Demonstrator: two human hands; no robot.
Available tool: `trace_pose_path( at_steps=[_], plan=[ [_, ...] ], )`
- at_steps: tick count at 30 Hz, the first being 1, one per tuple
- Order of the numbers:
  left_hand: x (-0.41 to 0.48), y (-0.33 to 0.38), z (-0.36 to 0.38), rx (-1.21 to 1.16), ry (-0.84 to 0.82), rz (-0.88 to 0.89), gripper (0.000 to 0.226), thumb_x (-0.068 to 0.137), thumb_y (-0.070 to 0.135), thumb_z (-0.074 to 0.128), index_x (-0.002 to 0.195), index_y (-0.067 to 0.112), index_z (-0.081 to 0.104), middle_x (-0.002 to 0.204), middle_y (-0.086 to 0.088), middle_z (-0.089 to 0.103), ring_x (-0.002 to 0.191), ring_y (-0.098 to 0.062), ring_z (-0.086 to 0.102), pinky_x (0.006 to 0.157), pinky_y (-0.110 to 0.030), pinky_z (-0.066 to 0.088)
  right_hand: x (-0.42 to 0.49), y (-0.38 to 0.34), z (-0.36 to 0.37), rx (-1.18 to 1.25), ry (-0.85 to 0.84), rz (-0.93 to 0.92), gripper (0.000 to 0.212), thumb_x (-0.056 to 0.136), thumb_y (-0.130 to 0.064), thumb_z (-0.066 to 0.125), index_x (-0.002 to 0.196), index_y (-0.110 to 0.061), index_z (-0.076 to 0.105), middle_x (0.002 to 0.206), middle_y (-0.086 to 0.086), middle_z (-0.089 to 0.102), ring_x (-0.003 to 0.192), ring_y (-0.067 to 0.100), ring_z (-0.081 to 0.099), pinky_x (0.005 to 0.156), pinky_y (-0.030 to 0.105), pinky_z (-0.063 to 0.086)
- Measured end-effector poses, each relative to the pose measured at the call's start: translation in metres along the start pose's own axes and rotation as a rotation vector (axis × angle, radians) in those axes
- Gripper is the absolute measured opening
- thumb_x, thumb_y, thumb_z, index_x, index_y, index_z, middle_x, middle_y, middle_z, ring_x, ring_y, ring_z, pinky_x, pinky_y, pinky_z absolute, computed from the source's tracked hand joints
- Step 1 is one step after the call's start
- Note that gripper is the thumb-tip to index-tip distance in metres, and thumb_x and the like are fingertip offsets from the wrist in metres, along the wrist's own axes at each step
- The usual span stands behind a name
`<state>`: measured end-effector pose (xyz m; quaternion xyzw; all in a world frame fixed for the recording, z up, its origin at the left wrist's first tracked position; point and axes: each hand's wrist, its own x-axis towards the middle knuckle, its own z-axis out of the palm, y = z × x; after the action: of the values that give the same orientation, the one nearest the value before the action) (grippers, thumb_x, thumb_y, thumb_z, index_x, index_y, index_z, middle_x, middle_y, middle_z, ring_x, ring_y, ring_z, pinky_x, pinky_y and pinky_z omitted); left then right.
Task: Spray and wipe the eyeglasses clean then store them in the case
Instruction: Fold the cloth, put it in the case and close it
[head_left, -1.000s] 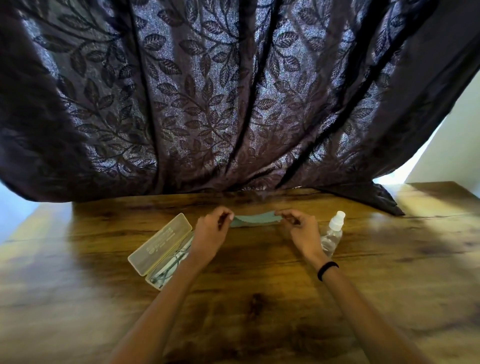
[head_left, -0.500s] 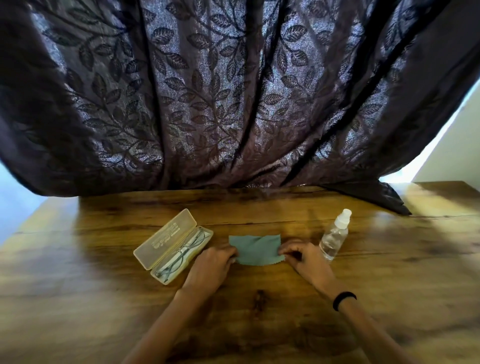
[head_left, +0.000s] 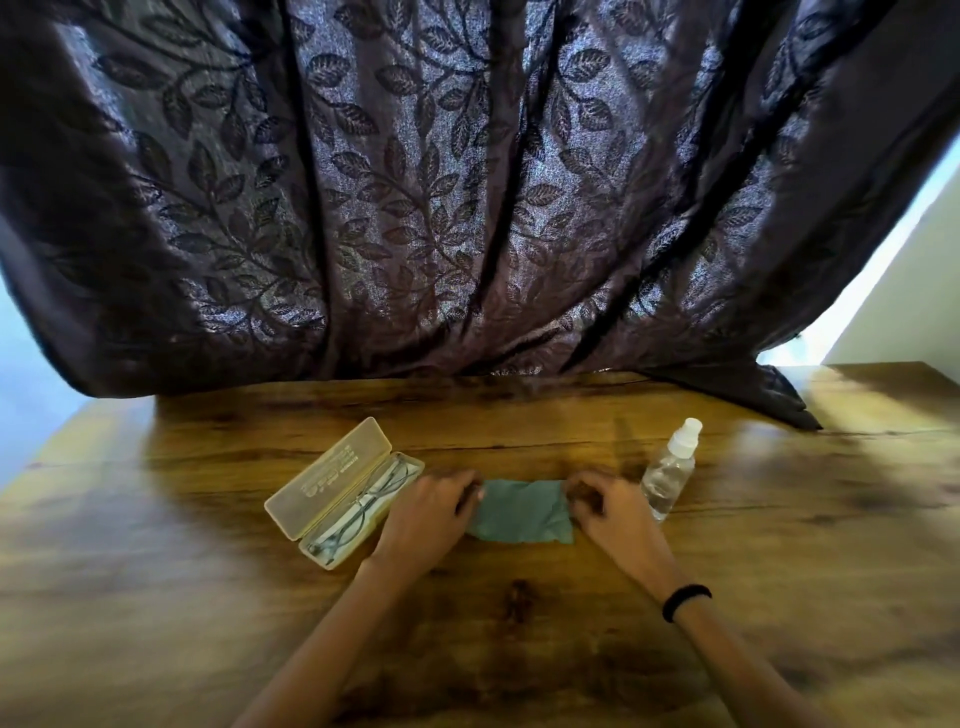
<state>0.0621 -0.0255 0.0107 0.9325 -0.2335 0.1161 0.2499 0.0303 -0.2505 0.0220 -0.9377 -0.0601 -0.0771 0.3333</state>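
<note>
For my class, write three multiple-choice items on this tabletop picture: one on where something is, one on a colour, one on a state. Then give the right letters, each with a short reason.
1. Where are the thin-framed eyeglasses?
A. Inside the open translucent beige case
B. On the cloth
C. Beside the bottle

2. What colour is the small cleaning cloth on the wooden table?
A. Red
B. Grey-green
C. White

3. What state is the clear plastic spray bottle in?
A. Lying on its side
B. Held in a hand
C. Standing upright, untouched

Answers:
1 A, the frames lie in the case's lower half with the lid swung back.
2 B, the cloth between the left hand and right hand is a dull grey-green.
3 C, the bottle stands cap up, to the right of both hands, which rest at the cloth's two ends.
</note>
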Motion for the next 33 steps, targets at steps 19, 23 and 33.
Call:
trace_pose_path(
  at_steps=[19, 23, 33],
  plan=[
    [0.011, -0.007, -0.005, -0.097, -0.278, 0.026, 0.019, 0.09, 0.032, 0.054, 0.105, 0.022, 0.062, 0.103, 0.003, 0.067, 0.089, -0.01, 0.06, 0.081, -0.027, 0.048, 0.015, -0.005, 0.0, 0.149, -0.156, 0.002, 0.009, 0.078, -0.016, 0.071, 0.084, -0.009, 0.069, 0.093, 0.004, 0.067, 0.086, 0.015, 0.061, 0.077, 0.023, 0.047],
    [0.02, 0.004, -0.011, -0.196, -0.228, 0.009, 0.048, 0.08, 0.058, 0.052, 0.116, 0.025, 0.055, 0.106, 0.011, 0.063, 0.092, -0.005, 0.059, 0.081, -0.026, 0.05, 0.026, -0.018, -0.009, 0.317, -0.137, 0.031, 0.006, 0.081, -0.014, 0.067, 0.083, -0.009, 0.068, 0.078, -0.002, 0.065, 0.073, 0.008, 0.059, 0.062, 0.012, 0.045],
    [0.048, 0.005, 0.001, -0.03, -0.256, -0.061, 0.017, 0.085, 0.027, 0.06, 0.101, 0.022, 0.062, 0.089, 0.004, 0.062, 0.084, -0.015, 0.06, 0.065, -0.022, 0.041, 0.043, -0.034, -0.017, 0.386, 0.03, -0.005, 0.004, 0.086, -0.013, 0.061, 0.083, -0.015, 0.063, 0.078, -0.007, 0.064, 0.073, 0.006, 0.058, 0.065, 0.012, 0.043]
  ],
)
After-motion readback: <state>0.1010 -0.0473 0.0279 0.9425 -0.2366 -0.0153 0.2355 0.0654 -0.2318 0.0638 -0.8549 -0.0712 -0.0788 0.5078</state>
